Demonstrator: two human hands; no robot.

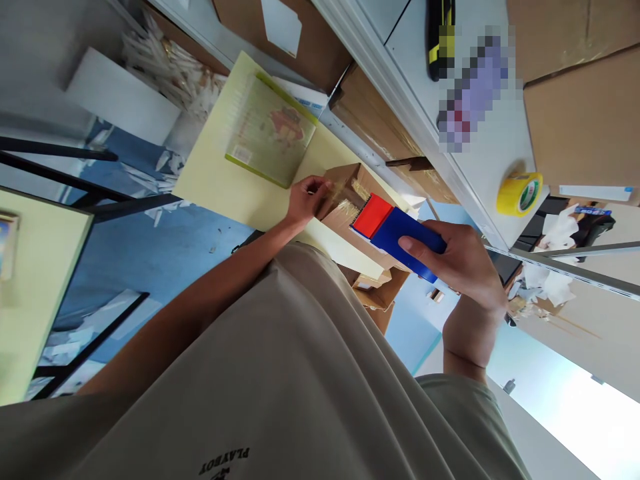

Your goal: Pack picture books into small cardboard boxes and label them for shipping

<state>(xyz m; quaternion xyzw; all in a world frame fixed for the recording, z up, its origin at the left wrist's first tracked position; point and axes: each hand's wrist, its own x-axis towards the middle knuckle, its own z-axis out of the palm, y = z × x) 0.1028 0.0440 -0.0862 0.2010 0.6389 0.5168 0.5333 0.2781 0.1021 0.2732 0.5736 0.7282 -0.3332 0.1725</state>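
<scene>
My right hand (457, 257) is wrapped round a blue and red tape dispenser (400, 233), thumb along its blue side. The dispenser's toothed red end is by a small brown cardboard box (345, 223), which lies on a pale yellow table (200, 173). At the box's far-left end, my left hand (305, 200) has its fingers curled and pinched together. A strip of clear packing tape (334, 192) shows at those fingertips and on the box; its exact course is hard to follow. To the left lies a flat green-edged package (270, 133).
A grey shelf (493, 160) runs along the right, bearing a yellow tape roll (520, 194), a black and yellow cutter (441, 40) and a blurred-out item (475, 93). Large cartons (583, 113) stand beyond. An open carton (385, 293) sits below. Black metal frames (100, 207) stand left.
</scene>
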